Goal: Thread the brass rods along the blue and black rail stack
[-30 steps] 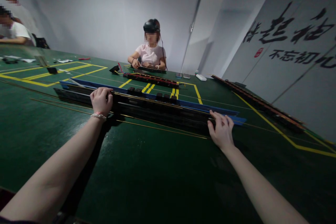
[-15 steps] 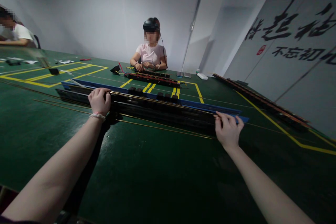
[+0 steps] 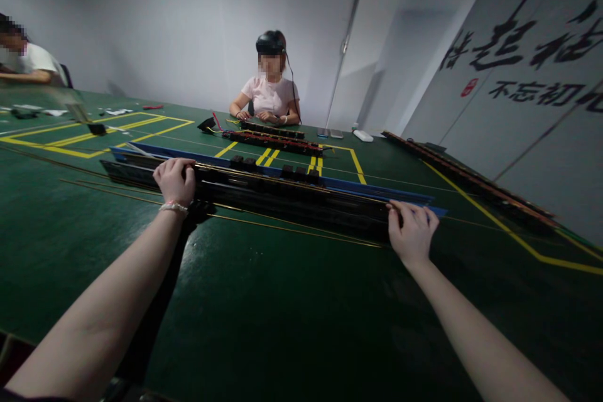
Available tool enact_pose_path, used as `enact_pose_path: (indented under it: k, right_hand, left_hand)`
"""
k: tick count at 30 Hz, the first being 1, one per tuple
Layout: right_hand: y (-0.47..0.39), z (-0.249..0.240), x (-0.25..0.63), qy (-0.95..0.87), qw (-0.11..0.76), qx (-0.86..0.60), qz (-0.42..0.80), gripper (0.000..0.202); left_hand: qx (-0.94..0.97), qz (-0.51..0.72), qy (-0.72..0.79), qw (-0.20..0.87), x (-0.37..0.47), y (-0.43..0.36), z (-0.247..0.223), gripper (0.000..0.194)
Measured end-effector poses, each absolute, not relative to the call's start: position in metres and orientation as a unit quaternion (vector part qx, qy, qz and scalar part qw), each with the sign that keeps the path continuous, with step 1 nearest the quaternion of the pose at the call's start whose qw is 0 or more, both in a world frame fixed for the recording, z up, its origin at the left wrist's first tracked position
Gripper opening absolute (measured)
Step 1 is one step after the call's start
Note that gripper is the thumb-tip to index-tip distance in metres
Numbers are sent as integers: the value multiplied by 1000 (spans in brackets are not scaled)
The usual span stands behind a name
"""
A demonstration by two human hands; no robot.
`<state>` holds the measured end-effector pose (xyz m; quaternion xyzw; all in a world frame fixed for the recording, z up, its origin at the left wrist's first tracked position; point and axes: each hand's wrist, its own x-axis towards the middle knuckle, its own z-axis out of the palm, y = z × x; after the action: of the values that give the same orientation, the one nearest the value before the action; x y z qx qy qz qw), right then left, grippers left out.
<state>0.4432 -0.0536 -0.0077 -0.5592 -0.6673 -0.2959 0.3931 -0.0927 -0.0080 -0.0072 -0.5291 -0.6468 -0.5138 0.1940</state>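
A long black rail (image 3: 282,204) with a thin gold-coloured line along its top edge lies across the green table in front of me. My left hand (image 3: 175,181) is closed over the rail's upper edge near its left part, fingers bent over the far side. Near the right end, my right hand (image 3: 412,232) is closed on the same edge, thumb toward me. Several black blocks (image 3: 294,173) stand just behind the rail. A blue strip (image 3: 367,187) runs behind it, partly hidden. Thin gold-coloured rods (image 3: 292,228) lie along the near side.
Across the green table (image 3: 301,320), a person (image 3: 271,97) in a headset sits behind red-and-black strips (image 3: 277,142) with wires. Another long strip (image 3: 471,179) lies at the right edge. Phones (image 3: 330,134) and a white object (image 3: 362,136) lie farther back. Another person (image 3: 35,66) sits far left.
My left hand has shifted slightly left and my right hand slightly right along the rail. The person opposite has drawn one hand left, away from the strips.
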Motion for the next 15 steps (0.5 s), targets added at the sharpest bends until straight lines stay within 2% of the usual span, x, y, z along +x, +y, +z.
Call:
enact_pose_path:
  k: [15]
  right_hand:
    - [-55,-8,440,-699,372,-535,-295,33]
  left_hand:
    - [-535,-502,-652,191,-91,-8,-7,27]
